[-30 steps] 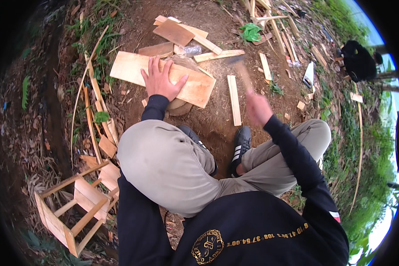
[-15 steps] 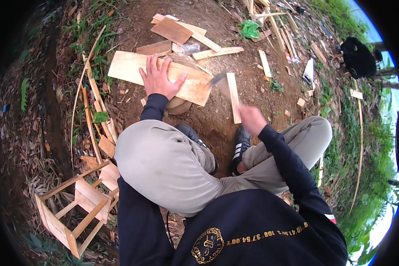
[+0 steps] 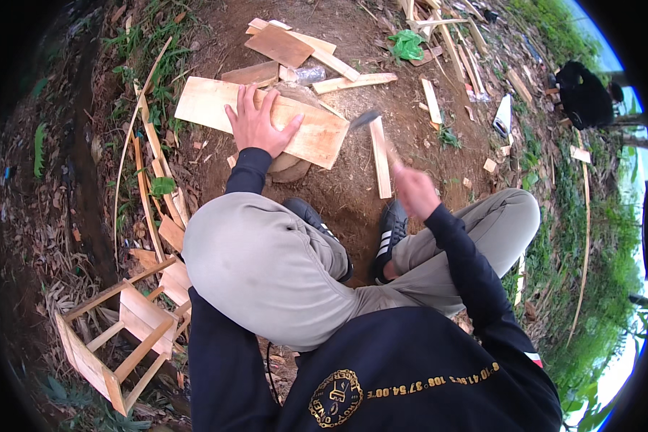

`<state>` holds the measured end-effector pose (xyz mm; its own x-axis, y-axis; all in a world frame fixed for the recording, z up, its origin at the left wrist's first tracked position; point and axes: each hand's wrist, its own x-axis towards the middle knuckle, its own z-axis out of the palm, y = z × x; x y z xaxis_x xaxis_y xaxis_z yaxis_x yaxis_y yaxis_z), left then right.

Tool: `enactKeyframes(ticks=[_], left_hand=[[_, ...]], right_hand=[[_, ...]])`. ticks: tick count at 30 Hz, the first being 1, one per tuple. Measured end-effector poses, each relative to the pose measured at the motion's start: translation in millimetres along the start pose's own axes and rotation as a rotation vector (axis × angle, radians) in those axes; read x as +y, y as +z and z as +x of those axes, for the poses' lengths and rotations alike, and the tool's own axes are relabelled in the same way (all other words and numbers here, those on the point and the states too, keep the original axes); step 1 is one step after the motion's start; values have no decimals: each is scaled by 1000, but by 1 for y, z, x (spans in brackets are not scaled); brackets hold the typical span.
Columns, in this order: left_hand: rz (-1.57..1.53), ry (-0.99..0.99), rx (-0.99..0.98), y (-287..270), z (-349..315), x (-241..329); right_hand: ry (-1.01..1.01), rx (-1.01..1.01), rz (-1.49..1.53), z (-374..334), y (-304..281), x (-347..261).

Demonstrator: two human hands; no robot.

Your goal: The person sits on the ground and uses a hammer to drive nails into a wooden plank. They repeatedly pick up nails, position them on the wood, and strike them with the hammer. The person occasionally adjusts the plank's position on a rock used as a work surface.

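My left hand (image 3: 261, 128) lies with spread fingers on a pale, wide wooden board (image 3: 313, 133). That board rests slanted on a round wooden stump (image 3: 289, 168) set in the dirt. My right hand (image 3: 415, 191) is wrapped round the handle of a hammer (image 3: 366, 119), blurred by motion. Its dark metal head is just off the board's right end, above the top of a narrow wooden strip (image 3: 381, 160) on the ground. My left arm reaches round my raised knee.
Offcuts (image 3: 279, 46) and a clear plastic bottle (image 3: 310, 75) lie beyond the stump. A handsaw (image 3: 502, 117) is on the right, a green plastic bag (image 3: 406, 45) farther off. On the left stand a wooden frame (image 3: 138, 353) and long strips (image 3: 151, 144). My shoes (image 3: 391, 234) are close below.
The hammer head has moved right and up, away from the board's end. My right hand has shifted slightly right. My left hand stays on the board.
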<state>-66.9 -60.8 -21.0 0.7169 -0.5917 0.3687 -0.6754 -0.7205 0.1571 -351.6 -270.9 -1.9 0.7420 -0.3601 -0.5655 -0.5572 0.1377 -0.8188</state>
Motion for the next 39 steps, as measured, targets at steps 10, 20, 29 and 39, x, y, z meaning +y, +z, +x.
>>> enactKeyframes(ticks=[10,20,29,39], left_hand=[[-32,4,11,3,3,-2],[-65,99,-31,-3,7,3],[-32,39,10,6,11,7],[-32,49,33,5,11,4]], right_hand=[[22,-215,-245,-2,18,-31],[-500,-92,-664,12,-1,26],[-246,6,-224,31,-22,23],[-149,50,359,11,-28,-37]])
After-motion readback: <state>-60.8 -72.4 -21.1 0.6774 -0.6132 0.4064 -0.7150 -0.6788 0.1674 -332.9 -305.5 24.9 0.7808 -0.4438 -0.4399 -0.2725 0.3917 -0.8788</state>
